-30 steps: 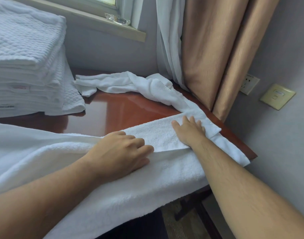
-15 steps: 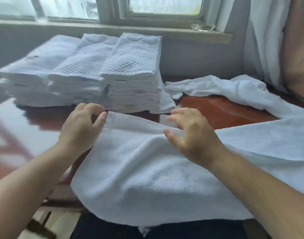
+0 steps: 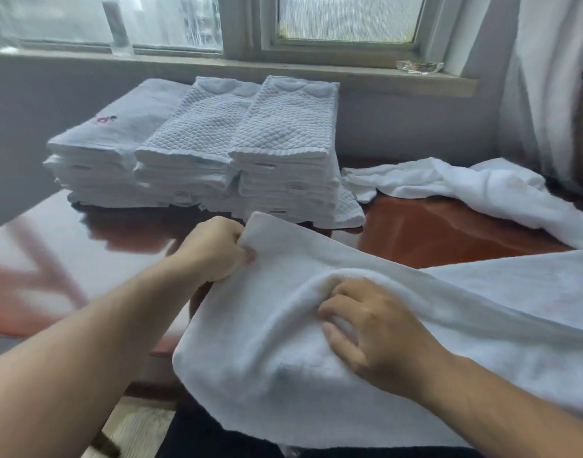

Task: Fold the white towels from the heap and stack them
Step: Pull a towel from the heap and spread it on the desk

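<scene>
A long white towel point(image 3: 270, 368) lies across the near edge of the glossy wooden table point(image 3: 442, 233) and hangs over the front. My left hand point(image 3: 214, 249) pinches its far left corner, lifted a little off the table. My right hand point(image 3: 372, 328) grips a bunched ridge of the same towel near its middle. Three stacks of folded white towels point(image 3: 217, 153) stand side by side at the back under the window. A loose crumpled towel point(image 3: 455, 186) lies at the back right.
A window sill point(image 3: 349, 77) runs behind the stacks with a small glass dish point(image 3: 419, 66) on it. White and tan curtains point(image 3: 547, 94) hang at the right. The table's left part point(image 3: 68, 242) reflects light. Floor shows below the near edge.
The view swung left from the table's right end to the stacks. My hands left the flattened right end and now grasp the towel's left end, my right hand lower and closer.
</scene>
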`<state>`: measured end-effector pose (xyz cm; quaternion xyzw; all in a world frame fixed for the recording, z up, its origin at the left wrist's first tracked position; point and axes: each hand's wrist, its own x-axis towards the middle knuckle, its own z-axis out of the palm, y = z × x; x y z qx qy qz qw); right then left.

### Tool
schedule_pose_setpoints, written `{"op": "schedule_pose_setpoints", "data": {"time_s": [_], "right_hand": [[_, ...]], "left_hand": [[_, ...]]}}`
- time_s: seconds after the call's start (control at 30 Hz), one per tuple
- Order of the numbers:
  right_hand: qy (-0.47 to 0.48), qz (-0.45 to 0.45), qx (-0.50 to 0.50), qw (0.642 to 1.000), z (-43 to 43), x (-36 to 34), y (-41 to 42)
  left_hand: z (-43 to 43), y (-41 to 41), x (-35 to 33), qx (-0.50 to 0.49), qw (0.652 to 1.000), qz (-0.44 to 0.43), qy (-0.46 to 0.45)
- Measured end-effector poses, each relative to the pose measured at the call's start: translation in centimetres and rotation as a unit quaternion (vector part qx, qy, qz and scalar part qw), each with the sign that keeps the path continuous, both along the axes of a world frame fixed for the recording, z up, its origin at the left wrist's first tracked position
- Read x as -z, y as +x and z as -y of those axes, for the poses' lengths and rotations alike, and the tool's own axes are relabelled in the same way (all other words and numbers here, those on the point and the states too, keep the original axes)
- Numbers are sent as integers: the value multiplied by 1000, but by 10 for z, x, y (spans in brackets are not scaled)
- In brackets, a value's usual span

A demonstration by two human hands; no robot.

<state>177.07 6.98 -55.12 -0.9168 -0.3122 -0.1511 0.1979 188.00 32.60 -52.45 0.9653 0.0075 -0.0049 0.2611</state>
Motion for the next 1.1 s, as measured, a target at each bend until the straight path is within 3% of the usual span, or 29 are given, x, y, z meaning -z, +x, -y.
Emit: {"op": "schedule_pose_setpoints", "data": {"time_s": [0.23, 0.43, 0.5, 0.57, 0.6, 0.67, 0.73, 0.83, 0.97, 1.03, 1.1], "right_hand": [[-134, -124, 27, 983, -16, 4, 30], [-116, -139, 36, 983, -27, -5, 72], [-126, -76, 9, 989, -29, -10, 67], [-142, 91, -37, 985, -38, -9, 55], [-150, 178, -54, 971, -43, -6, 48], [-119, 265, -31, 956, -51, -1, 37], [-80, 273, 59, 957, -56, 0, 36], [-69, 272, 144, 949, -53, -4, 43], [-94, 259, 113, 955, -48, -3, 41], [-115, 236, 101, 960, -48, -1, 37], [-133, 210, 86, 965, -50, 0, 36]], "left_hand": [[-17, 10, -33, -70, 978, 183, -73], [-44, 7, -40, -83, 934, 198, -285], [-48, -8, -26, -78, 921, 189, -333], [-50, -20, -6, -70, 902, 164, -394], [-50, -23, 4, -76, 881, 147, -442], [-47, -26, 20, -88, 829, 108, -542], [-48, -24, 25, -90, 806, 110, -575], [-50, -24, 28, -79, 799, 125, -582], [-55, -26, 29, -129, 758, 176, -615], [-60, -25, 26, -163, 720, 147, -658], [-66, -22, 24, -176, 719, 91, -666]]}}
